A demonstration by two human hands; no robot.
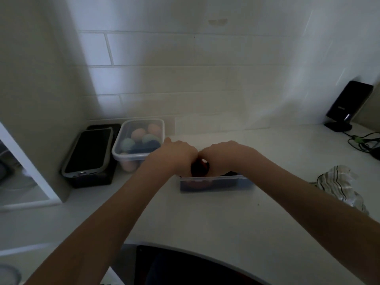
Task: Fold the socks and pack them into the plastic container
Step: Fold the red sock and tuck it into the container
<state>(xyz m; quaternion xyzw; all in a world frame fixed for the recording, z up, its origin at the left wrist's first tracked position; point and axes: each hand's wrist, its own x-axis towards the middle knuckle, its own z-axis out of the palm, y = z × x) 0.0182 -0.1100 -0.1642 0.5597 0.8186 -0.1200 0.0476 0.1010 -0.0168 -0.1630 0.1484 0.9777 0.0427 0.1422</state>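
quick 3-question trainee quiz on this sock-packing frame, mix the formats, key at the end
1. True or false: the left hand and right hand meet above the open plastic container.
2. The striped cloth lies where? A) inside the container B) on the counter to the container's right C) on the phone
3. What does the lidded tub by the wall hold?

Key
1. True; both hold a dark sock bundle with red on it.
2. B
3. Pastel rolled balls, probably socks.
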